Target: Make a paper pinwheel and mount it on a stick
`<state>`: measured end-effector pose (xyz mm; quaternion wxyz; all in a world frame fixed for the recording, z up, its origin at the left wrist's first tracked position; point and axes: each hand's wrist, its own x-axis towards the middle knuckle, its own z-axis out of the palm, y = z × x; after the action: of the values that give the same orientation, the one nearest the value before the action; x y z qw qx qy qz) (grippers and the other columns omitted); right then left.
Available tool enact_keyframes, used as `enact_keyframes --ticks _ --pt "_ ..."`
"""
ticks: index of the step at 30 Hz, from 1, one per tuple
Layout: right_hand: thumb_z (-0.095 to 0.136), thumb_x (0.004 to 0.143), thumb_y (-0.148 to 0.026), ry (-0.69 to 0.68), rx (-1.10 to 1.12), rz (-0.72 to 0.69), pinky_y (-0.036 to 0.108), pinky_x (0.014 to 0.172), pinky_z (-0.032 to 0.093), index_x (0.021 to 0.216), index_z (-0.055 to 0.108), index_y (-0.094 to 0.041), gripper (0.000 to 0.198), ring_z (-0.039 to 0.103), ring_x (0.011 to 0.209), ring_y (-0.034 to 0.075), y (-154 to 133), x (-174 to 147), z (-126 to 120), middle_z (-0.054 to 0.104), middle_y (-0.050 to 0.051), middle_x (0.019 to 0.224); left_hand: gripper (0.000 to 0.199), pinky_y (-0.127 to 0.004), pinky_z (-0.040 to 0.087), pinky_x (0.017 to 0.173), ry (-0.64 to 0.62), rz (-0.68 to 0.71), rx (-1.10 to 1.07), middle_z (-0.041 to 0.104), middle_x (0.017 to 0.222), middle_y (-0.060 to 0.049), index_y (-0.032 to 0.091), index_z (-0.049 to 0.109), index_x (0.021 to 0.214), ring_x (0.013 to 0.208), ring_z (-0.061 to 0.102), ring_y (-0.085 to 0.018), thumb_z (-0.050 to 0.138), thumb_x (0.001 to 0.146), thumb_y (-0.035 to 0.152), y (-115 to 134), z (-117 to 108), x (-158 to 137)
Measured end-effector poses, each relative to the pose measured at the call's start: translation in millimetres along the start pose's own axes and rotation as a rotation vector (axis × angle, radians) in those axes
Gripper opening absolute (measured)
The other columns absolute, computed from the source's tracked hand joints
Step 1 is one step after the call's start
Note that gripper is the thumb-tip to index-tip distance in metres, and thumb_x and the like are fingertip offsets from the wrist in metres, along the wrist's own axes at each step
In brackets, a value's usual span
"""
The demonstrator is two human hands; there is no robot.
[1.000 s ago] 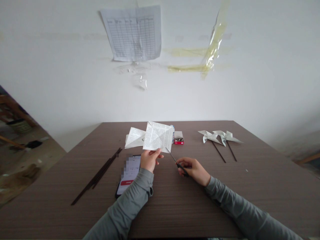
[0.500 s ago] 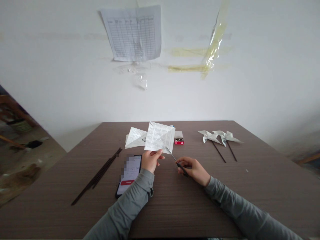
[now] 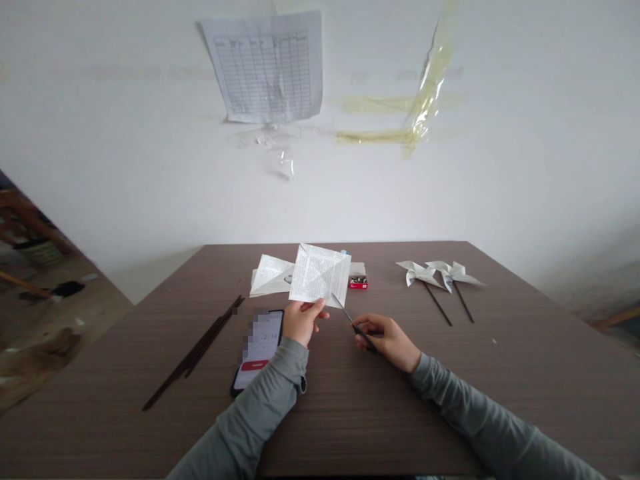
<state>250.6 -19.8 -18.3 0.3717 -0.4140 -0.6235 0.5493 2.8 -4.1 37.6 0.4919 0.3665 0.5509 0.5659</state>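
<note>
A square sheet of printed paper (image 3: 320,273) with diagonal creases is held up over the table, its lower edge pinched in my left hand (image 3: 301,321). My right hand (image 3: 387,340) is closed round the dark handles of a pair of scissors (image 3: 345,310). The scissor blades lie at the sheet's lower right corner, along the crease; how deep the cut runs is hard to make out. Behind the sheet, partly covered by it, lie more printed paper squares (image 3: 270,273).
On the brown table (image 3: 345,413), a phone (image 3: 260,350) lies beside my left forearm, with thin dark sticks (image 3: 200,347) further left. A small red box (image 3: 358,283) of metal pins stands behind the sheet. Two paper pinwheels (image 3: 453,273) on sticks lie at right.
</note>
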Motion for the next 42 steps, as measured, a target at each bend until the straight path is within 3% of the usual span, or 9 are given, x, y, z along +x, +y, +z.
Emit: enact_keyframes --ticks 10,35,42 --pt "0.11 0.087 -0.074 0.007 0.005 -0.009 0.041 0.082 0.068 0.117 0.087 -0.024 0.063 0.078 0.077 0.024 4 1 1 0.084 0.002 0.081 0.019 -0.019 0.042 0.042 0.007 -0.017 0.0 0.092 0.082 -0.004 0.019 0.082 0.081 0.062 0.085 -0.017 0.096 0.089 0.01 1 1 -1" --pt "0.11 0.085 -0.081 0.033 -0.024 -0.01 0.045 0.081 0.071 0.116 0.087 -0.026 0.068 0.079 0.077 0.026 -10 -3 4 0.089 0.005 0.085 0.03 -0.018 0.039 0.041 -0.019 -0.001 0.017 0.091 0.082 -0.006 0.018 0.081 0.08 0.062 0.086 -0.02 0.111 0.08 0.015 2 1 -2" --pt "0.109 0.083 -0.085 0.025 -0.019 -0.009 0.045 0.082 0.069 0.116 0.085 -0.025 0.072 0.079 0.078 0.026 -10 -2 5 0.088 0.004 0.085 0.024 -0.017 0.038 0.041 -0.039 -0.013 0.019 0.091 0.081 -0.004 0.019 0.08 0.08 0.062 0.085 -0.017 0.102 0.088 0.012 -1 1 -2"
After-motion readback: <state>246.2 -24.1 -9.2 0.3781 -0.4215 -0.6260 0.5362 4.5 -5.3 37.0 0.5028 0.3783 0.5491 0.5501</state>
